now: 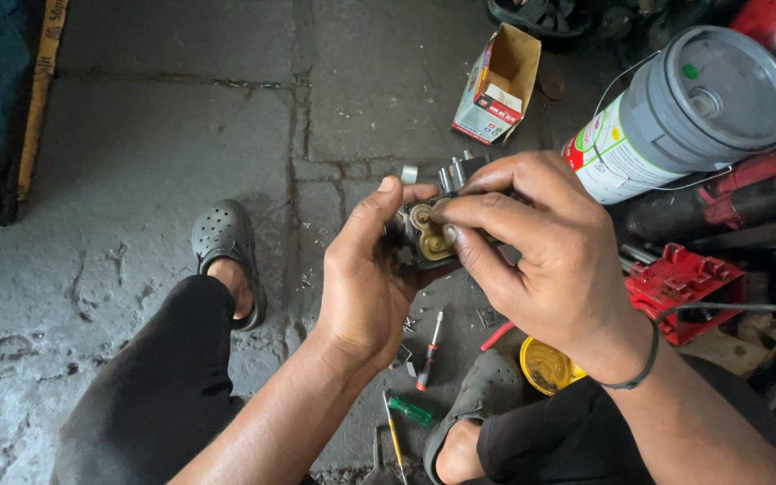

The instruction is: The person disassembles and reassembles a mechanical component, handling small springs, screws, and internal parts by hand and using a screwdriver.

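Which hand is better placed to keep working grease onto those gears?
Right. The right hand already has fingertips on the greasy gears of the small metal part, while the left hand cradles and steadies that part from below.

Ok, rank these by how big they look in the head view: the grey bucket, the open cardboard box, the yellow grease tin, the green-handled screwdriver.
1. Grey bucket, clearly largest.
2. Cardboard box.
3. Yellow grease tin, partly hidden by the right wrist, so its rank against the screwdriver is unsure.
4. Green-handled screwdriver, thinnest, and it lies nearer the camera.
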